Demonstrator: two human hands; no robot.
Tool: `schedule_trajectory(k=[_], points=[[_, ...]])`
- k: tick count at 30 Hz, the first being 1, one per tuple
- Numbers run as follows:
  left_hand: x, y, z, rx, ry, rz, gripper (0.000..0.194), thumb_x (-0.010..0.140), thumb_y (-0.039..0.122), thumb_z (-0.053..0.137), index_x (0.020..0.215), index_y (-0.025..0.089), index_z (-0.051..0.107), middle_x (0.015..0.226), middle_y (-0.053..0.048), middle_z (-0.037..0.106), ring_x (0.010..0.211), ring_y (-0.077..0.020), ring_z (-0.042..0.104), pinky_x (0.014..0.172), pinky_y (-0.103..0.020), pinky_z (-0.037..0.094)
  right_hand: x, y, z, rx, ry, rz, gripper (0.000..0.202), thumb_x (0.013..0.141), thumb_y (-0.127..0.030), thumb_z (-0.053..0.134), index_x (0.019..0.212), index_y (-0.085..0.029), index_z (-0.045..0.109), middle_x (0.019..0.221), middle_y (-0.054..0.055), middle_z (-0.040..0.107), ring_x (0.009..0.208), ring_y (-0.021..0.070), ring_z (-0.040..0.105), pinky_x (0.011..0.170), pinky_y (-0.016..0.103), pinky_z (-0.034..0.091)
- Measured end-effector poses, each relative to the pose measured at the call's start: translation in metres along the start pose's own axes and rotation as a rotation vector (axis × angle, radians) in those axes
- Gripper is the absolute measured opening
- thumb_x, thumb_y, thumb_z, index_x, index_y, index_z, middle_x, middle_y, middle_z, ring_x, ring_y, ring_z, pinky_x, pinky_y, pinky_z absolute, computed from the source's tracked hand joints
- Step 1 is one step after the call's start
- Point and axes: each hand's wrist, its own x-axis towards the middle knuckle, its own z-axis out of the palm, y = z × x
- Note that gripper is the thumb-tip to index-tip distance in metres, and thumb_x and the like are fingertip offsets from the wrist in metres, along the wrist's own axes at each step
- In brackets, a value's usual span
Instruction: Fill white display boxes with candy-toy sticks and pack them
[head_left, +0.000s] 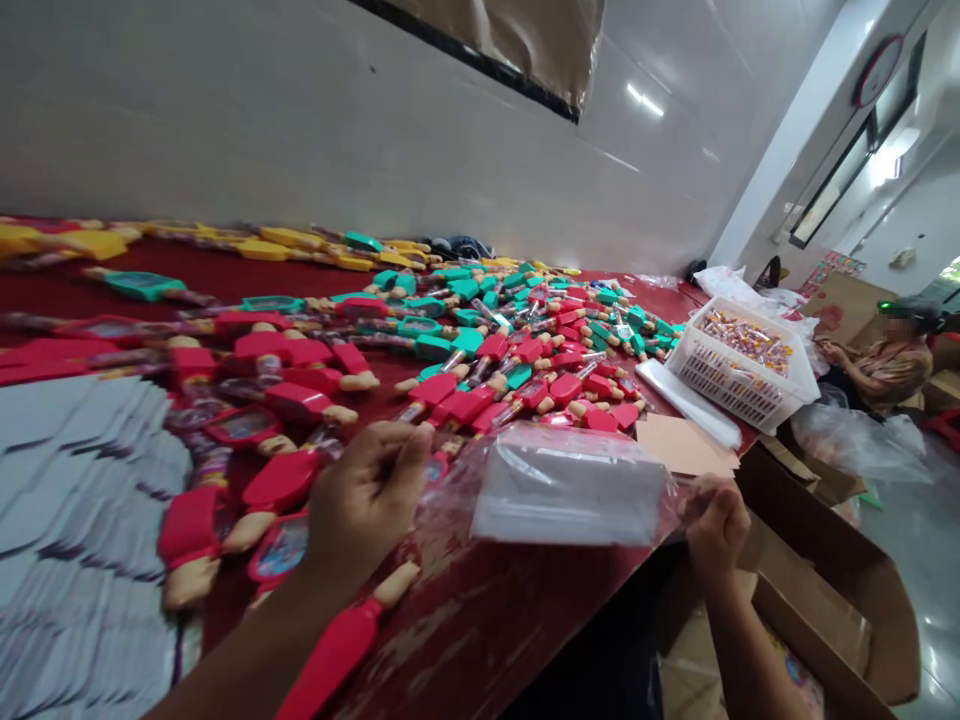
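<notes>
Between my two hands a clear plastic bag [570,490] is stretched above the table's front edge, with a pale flat block inside that I cannot make out. My left hand [373,490] pinches the bag's left end, fingers closed. At the opposite end my right hand [714,525] is closed on the plastic. Red paddle-shaped toys with tan ends [281,480] lie just left of and behind my left hand. One more red toy [337,650] rests below my left wrist. Tan card sheets [686,447] lie behind my right hand.
Stacked white cards [82,520] fill the table's left side. Green toys [450,300] and yellow toys [281,243] spread toward the wall. A white basket [739,365] of small wrapped pieces stands right, beside a plastic roll [688,403]. An open carton [817,590] sits below. A person [885,360] sits at far right.
</notes>
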Motion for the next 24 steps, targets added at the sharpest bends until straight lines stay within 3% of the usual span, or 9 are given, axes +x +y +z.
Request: schedule_trajectory(k=[5,8,11,14,16,19,24], points=[[-0.056,-0.033,-0.018,0.086,-0.211,-0.085,0.019,0.081,0.036,0.052,0.072,0.02,0.057,0.047,0.006,0.054,0.04,-0.0117,0.052,0.042,-0.018,0.042,-0.071,0.02,-0.027,-0.024,-0.017,0.268,0.037,0.093,-0.053,0.047,0.075,-0.02,0.047,0.058,-0.004,0.048,0.043,0.0097,0.046,0.038,0.021,0.037],[-0.072,-0.046,-0.023,0.129,-0.326,-0.22,0.023,0.082,0.041,0.052,0.072,0.02,0.056,0.053,0.003,0.059,0.046,-0.0136,0.056,0.048,-0.019,0.046,-0.088,0.024,-0.033,-0.06,0.017,0.371,0.04,0.091,-0.056,0.049,0.073,-0.02,0.046,0.058,-0.004,0.049,0.04,0.0091,0.044,0.035,0.02,0.036],[-0.081,-0.062,-0.016,0.12,-0.43,-0.338,0.036,0.08,0.054,0.05,0.071,0.019,0.055,0.057,0.001,0.058,0.052,-0.0147,0.056,0.049,-0.021,0.045,-0.092,0.03,-0.03,-0.135,0.011,0.572,0.051,0.082,-0.068,0.053,0.067,-0.02,0.046,0.05,-0.006,0.043,0.035,0.0081,0.038,0.032,0.02,0.031],[-0.092,-0.077,0.0,-0.014,-0.569,-0.629,0.052,0.072,0.071,0.048,0.069,0.02,0.049,0.048,0.004,0.046,0.038,-0.0114,0.04,0.036,-0.021,0.032,-0.092,0.042,-0.023,-0.114,-0.034,0.866,0.063,0.062,-0.08,0.061,0.057,-0.021,0.041,0.041,-0.008,0.033,0.033,0.0065,0.029,0.031,0.02,0.023],[-0.099,-0.084,0.011,-0.164,-0.647,-0.854,0.062,0.062,0.082,0.051,0.069,0.021,0.044,0.041,0.008,0.037,0.03,-0.0087,0.028,0.031,-0.02,0.022,-0.092,0.048,-0.019,-0.066,-0.049,1.0,0.064,0.054,-0.08,0.065,0.055,-0.02,0.04,0.04,-0.009,0.031,0.034,0.0055,0.025,0.032,0.019,0.019],[-0.105,-0.087,0.022,-0.329,-0.722,-1.025,0.071,0.05,0.086,0.06,0.068,0.02,0.04,0.039,0.01,0.033,0.03,-0.006,0.025,0.032,-0.017,0.019,-0.09,0.053,-0.016,-0.042,-0.051,1.053,0.062,0.052,-0.077,0.068,0.056,-0.019,0.047,0.039,-0.008,0.034,0.035,0.0054,0.025,0.035,0.02,0.018],[-0.107,-0.091,0.028,-0.378,-0.767,-1.055,0.072,0.047,0.084,0.065,0.071,0.019,0.044,0.048,0.007,0.042,0.037,-0.0073,0.034,0.037,-0.019,0.029,-0.089,0.058,-0.017,-0.053,-0.128,0.963,0.05,0.061,-0.064,0.07,0.069,-0.015,0.062,0.056,0.0,0.059,0.049,0.0106,0.045,0.05,0.024,0.038]])
